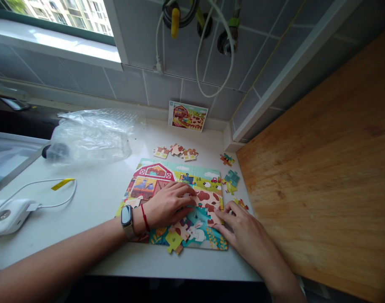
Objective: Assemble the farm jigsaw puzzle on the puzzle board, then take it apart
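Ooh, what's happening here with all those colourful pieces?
A person is working on a farm jigsaw puzzle on a white counter. Most of it is joined up. The left hand lies flat on the middle, and the right hand touches the lower right part with its fingertips. A yellow piece sticks out at the bottom edge. Loose pieces lie above the puzzle and to its right, and a picture card leans on the tiled wall.

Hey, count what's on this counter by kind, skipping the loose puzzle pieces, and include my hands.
Hands: 2, left hand and right hand
Puzzle: 1
Picture card: 1
Plastic bag: 1
White device with cable: 1
Total: 6
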`<control>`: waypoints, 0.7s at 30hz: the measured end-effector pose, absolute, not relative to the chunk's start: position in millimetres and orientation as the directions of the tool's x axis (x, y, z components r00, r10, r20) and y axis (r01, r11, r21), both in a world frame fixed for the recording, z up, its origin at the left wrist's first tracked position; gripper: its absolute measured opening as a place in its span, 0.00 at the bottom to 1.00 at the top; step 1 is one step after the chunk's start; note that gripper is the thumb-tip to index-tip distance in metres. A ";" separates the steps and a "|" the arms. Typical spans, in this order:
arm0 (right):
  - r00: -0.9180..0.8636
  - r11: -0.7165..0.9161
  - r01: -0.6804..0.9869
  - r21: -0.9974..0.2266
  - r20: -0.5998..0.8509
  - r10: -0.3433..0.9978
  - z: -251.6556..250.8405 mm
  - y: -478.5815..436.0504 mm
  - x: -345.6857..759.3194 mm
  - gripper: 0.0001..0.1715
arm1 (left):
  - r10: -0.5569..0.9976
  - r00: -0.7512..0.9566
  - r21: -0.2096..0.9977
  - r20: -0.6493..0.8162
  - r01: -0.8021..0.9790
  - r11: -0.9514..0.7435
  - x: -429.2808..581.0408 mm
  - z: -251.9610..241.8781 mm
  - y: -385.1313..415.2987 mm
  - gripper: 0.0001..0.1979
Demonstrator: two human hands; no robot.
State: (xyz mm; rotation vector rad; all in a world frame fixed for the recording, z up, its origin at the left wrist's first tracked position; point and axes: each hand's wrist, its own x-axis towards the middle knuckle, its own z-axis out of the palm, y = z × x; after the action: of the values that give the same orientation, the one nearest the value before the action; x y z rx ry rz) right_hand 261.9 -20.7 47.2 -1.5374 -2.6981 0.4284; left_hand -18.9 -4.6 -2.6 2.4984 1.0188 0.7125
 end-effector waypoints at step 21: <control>-0.467 0.385 0.873 -0.299 -0.287 0.836 59.7 -16.7 259.4 0.10 | 0.717 0.634 0.480 0.290 0.551 -0.682 -18.9 -3.5 -3.9 0.09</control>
State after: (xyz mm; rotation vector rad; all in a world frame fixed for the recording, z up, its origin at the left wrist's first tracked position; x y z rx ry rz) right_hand 259.4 -16.7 59.7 -1.6629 -2.6869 0.6713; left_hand -18.9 -3.9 -3.5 2.5110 1.0125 0.6648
